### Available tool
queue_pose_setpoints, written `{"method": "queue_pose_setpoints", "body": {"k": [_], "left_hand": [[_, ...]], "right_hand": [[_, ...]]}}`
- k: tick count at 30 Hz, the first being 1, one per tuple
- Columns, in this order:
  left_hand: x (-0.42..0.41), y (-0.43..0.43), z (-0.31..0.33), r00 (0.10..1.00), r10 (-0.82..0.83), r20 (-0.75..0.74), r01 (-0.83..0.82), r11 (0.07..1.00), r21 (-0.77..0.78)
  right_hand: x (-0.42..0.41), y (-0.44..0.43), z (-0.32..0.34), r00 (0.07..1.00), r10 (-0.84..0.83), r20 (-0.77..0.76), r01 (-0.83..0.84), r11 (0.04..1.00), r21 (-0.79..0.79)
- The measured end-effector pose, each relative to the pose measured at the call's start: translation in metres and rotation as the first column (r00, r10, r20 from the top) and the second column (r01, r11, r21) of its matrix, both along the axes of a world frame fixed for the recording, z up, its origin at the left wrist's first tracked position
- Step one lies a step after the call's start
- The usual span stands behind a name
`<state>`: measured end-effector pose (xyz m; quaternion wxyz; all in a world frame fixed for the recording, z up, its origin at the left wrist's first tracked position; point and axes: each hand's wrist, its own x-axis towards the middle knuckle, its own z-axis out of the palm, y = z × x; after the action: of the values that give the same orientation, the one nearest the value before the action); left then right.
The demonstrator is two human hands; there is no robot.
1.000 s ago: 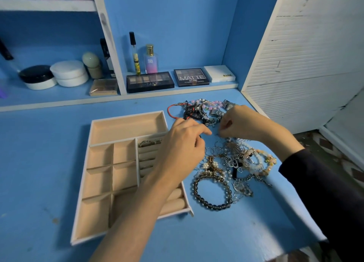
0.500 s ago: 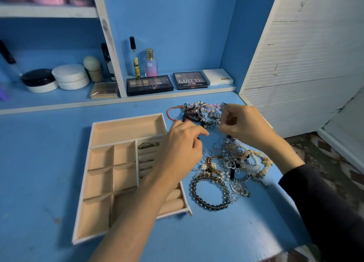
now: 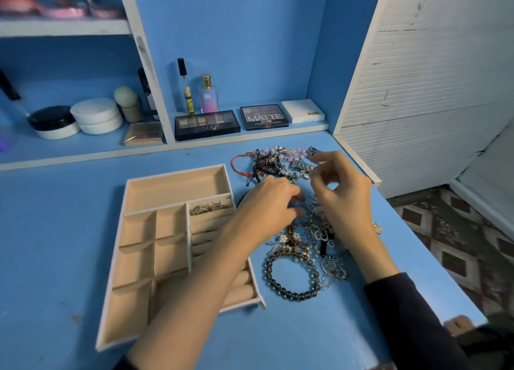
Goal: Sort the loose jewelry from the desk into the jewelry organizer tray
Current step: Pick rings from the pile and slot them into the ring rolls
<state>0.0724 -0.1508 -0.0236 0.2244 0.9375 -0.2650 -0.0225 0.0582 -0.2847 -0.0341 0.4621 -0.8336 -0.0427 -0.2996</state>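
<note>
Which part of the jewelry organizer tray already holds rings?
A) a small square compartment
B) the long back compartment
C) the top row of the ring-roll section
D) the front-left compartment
C: the silver rings sit in the top row of the ring rolls of the jewelry organizer tray, just in front of the long compartment. The other compartments in view show only beige lining.

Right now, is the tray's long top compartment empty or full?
Empty: the top compartment shows only bare beige lining; the rings sit in the slot below it.

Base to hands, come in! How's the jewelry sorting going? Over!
Left hand and right hand both in jewelry pile, grip unclear. Tray shows a few rings. Left forearm crosses tray.
</note>
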Motion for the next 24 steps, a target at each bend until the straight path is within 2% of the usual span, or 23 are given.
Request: {"method": "queue_pose_setpoints", "body": {"k": [6,14,20,24], "left_hand": [[0.0049,-0.0021,0.0025,0.999,-0.003,-0.038,0.003,1.000,-0.003],[0.0109,-0.0058,0.0091,0.980,0.005,-0.198,-0.007,1.000,-0.009],[0.0074,-0.0067,0.0080,0.993,0.005,-0.114,-0.012,0.998,-0.061],[0.0053,-0.0016,0.0062,0.995,0.075,-0.066,-0.084,0.987,-0.136]], "right_hand": [[-0.0008,0.0025,-0.0009,1.000,0.020,-0.009,-0.019,1.000,0.021],[-0.0013,0.0019,-0.0004,1.000,0.015,-0.009,-0.014,0.999,0.037],[-0.0024,0.0018,0.0005,1.000,0.001,-0.008,-0.001,0.999,0.055],[-0.0022,0.0013,0.0002,1.000,-0.014,-0.020,0.015,0.999,0.048]]}}
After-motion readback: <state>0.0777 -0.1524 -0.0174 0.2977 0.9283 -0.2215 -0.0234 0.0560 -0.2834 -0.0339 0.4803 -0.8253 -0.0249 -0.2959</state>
